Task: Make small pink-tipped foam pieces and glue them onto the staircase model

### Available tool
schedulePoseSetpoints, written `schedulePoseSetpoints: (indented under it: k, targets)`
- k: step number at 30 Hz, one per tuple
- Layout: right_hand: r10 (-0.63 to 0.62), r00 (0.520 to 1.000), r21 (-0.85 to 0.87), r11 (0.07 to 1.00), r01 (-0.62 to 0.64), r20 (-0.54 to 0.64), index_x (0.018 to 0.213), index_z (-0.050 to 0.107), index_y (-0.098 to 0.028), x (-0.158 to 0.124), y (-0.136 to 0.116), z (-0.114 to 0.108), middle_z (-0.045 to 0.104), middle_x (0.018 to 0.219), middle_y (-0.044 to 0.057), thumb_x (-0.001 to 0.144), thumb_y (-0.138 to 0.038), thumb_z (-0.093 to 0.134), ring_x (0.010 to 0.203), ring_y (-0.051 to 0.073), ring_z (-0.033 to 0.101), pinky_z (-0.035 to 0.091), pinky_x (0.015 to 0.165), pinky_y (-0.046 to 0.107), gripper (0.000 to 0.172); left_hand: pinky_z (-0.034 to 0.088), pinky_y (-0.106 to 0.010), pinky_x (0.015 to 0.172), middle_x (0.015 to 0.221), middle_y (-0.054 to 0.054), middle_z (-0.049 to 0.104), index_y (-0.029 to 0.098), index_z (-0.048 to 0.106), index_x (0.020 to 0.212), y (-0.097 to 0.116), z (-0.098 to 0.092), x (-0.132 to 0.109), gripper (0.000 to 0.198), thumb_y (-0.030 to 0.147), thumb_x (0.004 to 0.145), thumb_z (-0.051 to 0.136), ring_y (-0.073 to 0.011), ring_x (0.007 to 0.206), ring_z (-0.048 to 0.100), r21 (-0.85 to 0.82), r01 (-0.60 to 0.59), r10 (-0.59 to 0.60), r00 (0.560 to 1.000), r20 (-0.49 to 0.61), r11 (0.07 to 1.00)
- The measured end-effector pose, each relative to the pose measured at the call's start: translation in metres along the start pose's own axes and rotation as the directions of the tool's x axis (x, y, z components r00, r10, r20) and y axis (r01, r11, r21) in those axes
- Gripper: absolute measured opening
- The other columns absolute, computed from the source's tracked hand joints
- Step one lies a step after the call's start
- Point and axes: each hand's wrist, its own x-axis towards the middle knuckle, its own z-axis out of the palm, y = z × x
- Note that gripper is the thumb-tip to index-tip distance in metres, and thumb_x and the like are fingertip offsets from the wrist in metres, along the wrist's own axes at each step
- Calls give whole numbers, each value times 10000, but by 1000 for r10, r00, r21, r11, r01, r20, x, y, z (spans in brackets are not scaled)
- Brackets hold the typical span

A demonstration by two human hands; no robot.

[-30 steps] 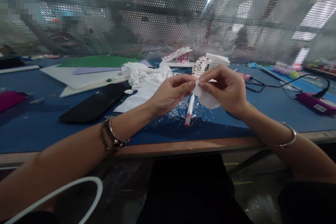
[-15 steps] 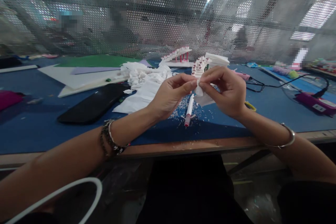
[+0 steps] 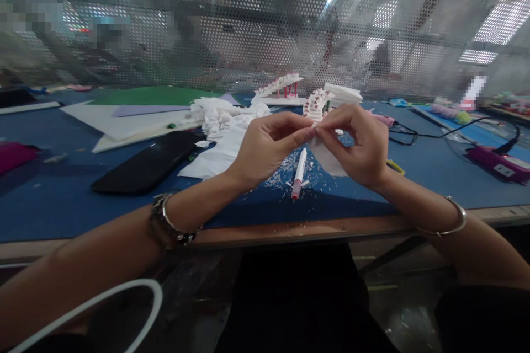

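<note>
My left hand (image 3: 269, 146) and my right hand (image 3: 358, 143) meet fingertip to fingertip above the blue table (image 3: 244, 207). Both pinch a small white piece of tissue (image 3: 327, 159), which hangs down beside the right fingers. Below them lies a white marker (image 3: 300, 174) with a red end, among scattered white shavings (image 3: 281, 174). Just behind the fingertips stands a curved white model (image 3: 317, 102) with dark red spots. A pile of crumpled white tissue (image 3: 227, 121) is to the left of my left hand.
A black phone (image 3: 147, 162) lies at the left, before white and green sheets (image 3: 153, 96). Behind stands a white stair-like model (image 3: 285, 88) on red posts. At the right are a pink tool (image 3: 383, 118), a cable and a purple box (image 3: 499, 162).
The tissue between my fingers has shifted; its loose part now hangs lower and further right. My left fingertips have moved slightly right, closer to the right ones.
</note>
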Motion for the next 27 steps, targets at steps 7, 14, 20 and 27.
schedulePoseSetpoints:
  k: [7, 14, 20, 27]
  targets:
    - [50, 999, 104, 993, -52, 19, 818, 570, -181, 1, 2, -2, 613, 756, -27, 791, -171, 564, 716, 72, 589, 502, 623, 188, 29, 451, -188, 607, 677, 21, 631, 174, 684, 764, -11, -3, 3, 154, 301, 678, 694, -60, 618, 563, -80, 34, -35, 999, -8, 996]
    - [-79, 980, 36, 997, 73, 184, 913, 617, -213, 6, 10, -10, 652, 853, 0, 833, -186, 513, 785, 101, 606, 502, 707, 242, 134, 440, -190, 590, 657, 12, 620, 152, 668, 740, -13, -4, 5, 164, 308, 691, 685, -55, 589, 529, -101, 75, -73, 997, 22, 992]
    - [-89, 972, -46, 994, 102, 219, 889, 642, -210, 10, 8, -17, 649, 787, 7, 811, -230, 556, 717, 97, 591, 503, 670, 242, 118, 441, -195, 613, 663, 12, 615, 152, 662, 734, -17, -7, 7, 154, 296, 688, 690, -57, 608, 537, -139, 108, -100, 993, 62, 984]
    - [-197, 956, -124, 966, 227, 216, 873, 639, -179, 10, 10, -18, 636, 787, 30, 823, -220, 536, 738, 113, 590, 503, 654, 259, 121, 455, -200, 616, 642, 14, 600, 149, 660, 687, -17, -7, 6, 188, 326, 650, 711, -61, 603, 533, -162, 208, -193, 976, 102, 965]
